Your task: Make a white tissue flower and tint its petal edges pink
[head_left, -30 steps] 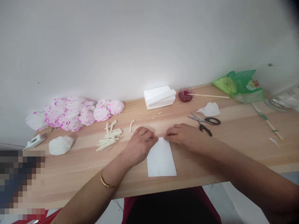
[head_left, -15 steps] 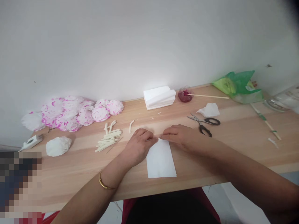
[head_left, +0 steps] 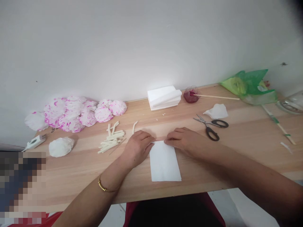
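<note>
A white rectangular paper tissue (head_left: 164,164) lies flat on the wooden table, its short end towards me. At its far left corner my left hand (head_left: 139,146) pinches the edge between thumb and fingers. My right hand (head_left: 181,140) is closed on the far right corner in the same way. Between the two hands the far edge shows as a straight line. Just left of my left hand are a pile of pale cream strips (head_left: 112,140) and one loose strip (head_left: 134,126). Scissors (head_left: 210,124) with black handles lie beyond my right forearm.
A stack of folded white tissues (head_left: 164,98) stands by the wall, near a bag of dark red liquid (head_left: 191,95) with a stick in it. Pink-edged paper balls (head_left: 71,113) and a white one (head_left: 61,147) are at left. A green plastic bag (head_left: 251,86) is at right.
My hands have moved apart along the tissue's far edge, the left one to the left and the right one to the right. The view has shifted slightly.
</note>
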Action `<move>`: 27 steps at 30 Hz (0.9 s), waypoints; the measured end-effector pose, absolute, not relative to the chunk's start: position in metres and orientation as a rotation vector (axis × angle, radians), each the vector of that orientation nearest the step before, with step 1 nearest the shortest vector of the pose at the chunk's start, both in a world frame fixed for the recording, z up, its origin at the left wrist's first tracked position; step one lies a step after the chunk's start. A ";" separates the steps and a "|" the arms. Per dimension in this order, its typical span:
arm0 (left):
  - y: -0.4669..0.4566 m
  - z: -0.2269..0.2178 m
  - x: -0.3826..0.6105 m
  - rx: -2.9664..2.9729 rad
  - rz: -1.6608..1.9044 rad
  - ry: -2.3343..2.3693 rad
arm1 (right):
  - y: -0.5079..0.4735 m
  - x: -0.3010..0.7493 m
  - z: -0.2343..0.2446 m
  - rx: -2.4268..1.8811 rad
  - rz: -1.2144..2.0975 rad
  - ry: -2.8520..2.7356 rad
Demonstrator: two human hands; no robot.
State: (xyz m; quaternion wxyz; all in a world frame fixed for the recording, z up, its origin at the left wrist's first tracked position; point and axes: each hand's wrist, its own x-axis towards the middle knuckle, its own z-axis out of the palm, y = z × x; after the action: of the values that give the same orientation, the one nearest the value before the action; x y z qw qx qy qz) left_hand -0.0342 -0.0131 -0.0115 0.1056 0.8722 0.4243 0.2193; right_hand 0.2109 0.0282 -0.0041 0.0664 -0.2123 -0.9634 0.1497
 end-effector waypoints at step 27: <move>-0.030 0.010 -0.038 2.763 0.027 1.401 | 0.036 0.222 0.018 -0.745 0.830 -2.722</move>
State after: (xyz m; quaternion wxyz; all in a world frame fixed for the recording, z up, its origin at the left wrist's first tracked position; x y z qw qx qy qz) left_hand -0.0383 -0.0305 0.0105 0.0218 0.8917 0.4520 0.0086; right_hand 0.2221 0.0364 0.0178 0.1000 -0.2521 -0.9207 0.2807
